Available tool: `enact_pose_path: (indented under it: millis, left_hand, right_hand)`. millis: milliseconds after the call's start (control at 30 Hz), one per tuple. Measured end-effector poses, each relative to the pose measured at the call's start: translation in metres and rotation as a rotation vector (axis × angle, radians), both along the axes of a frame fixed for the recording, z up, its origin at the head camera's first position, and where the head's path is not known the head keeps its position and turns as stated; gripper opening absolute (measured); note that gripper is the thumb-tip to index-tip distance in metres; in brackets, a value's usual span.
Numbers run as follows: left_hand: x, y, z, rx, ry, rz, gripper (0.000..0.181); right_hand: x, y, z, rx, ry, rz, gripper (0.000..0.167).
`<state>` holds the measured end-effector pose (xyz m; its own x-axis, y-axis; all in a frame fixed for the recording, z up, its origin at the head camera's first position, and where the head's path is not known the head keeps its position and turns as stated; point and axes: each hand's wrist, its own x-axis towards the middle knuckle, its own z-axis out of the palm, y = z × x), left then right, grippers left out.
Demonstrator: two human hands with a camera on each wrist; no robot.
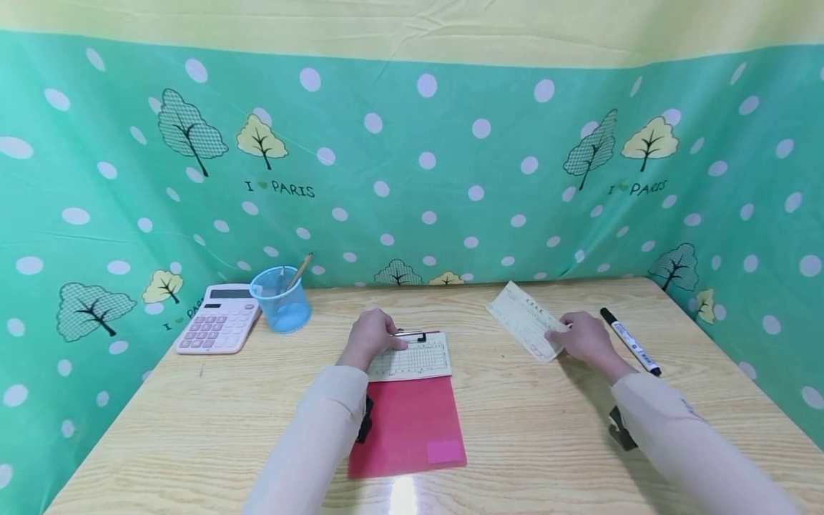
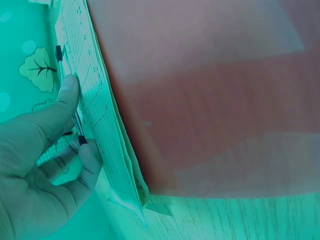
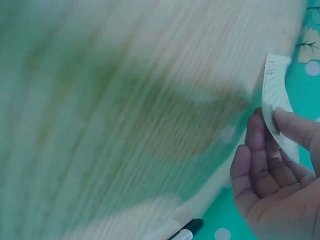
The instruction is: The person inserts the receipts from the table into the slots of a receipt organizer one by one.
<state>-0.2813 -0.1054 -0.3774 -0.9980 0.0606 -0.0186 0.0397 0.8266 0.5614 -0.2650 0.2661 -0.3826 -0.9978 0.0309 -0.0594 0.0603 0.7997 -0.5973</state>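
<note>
Slip (image 1: 523, 319) is kinda sitting around 2 o'clock from clipboard (image 1: 415, 422), right grip (image 1: 584, 337) is pinching it, left grip (image 1: 373, 336) is pinching the clip (image 1: 421, 337).

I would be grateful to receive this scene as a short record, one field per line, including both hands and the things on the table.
left hand: grips the metal clip of the clipboard
right hand: pinches a loose printed slip
clipboard: red, with printed sheets at its clip end and a pink label at its near end
marker: black and white, right of the right hand
far left: pink calculator; blue cup with a pencil
surface: wooden table
backdrop: green dotted cloth
</note>
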Motion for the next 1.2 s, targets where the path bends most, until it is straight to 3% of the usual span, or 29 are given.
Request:
enact_pose_path:
  millis: [133, 400, 600, 900, 1200]
  left_hand:
    - [0.0, 0.0, 0.0, 0.0, -0.001, -0.001, 0.019]
    - [-0.001, -0.001, -0.001, 0.0, -0.006, -0.001, 0.02]
    - [-0.003, -0.002, -0.004, -0.006, 0.0, -0.002, 0.021]
    - [-0.003, -0.001, -0.003, -0.004, -0.008, 0.0, 0.02]
    - [-0.001, 0.0, -0.002, -0.006, -0.007, 0.005, 0.021]
  right_hand:
    - [0.006, -0.001, 0.005, -0.037, 0.012, 0.014, 0.038]
    - [0.021, -0.004, 0.021, -0.085, 0.154, 0.079, 0.038]
    - [0.036, -0.017, 0.036, -0.172, 0.186, 0.115, 0.052]
    - [0.05, -0.051, 0.042, -0.358, 0.113, 0.208, 0.041]
    - [0.052, -0.081, 0.034, -0.417, -0.01, 0.257, 0.034]
